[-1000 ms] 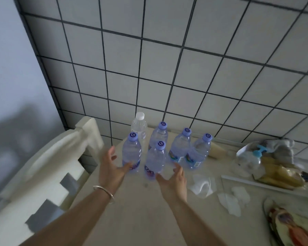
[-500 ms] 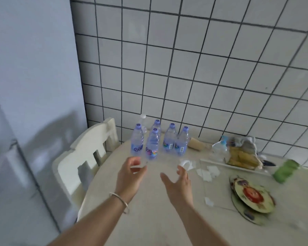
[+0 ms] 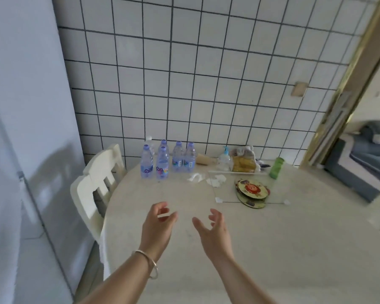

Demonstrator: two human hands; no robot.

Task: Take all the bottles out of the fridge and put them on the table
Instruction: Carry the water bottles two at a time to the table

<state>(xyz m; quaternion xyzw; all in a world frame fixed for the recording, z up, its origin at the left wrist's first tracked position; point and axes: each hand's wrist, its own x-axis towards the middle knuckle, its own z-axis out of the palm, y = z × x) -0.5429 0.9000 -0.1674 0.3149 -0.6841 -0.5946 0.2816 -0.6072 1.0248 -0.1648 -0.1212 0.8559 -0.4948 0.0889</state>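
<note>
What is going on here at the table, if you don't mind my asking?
A person is standing at a round table with both hands empty: the left hand and right hand hover over the tabletop, fingers loosely spread, holding nothing. A cluster of water bottles stands upright at the far edge near the tiled wall, beside a white chair. To the right lie decorated plates and a green cup.

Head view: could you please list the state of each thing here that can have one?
Left hand: open, fingers loosely curled, holding nothing, above the table.
Right hand: open, empty, above the table.
Purple-capped bottles: upright, capped, clustered at the table's far edge.
White-capped bottle: upright behind them, mostly hidden.
Green container: upright.
Pump bottle: upright.
Round mats: stacked flat.
Table: holds all of these.
</note>
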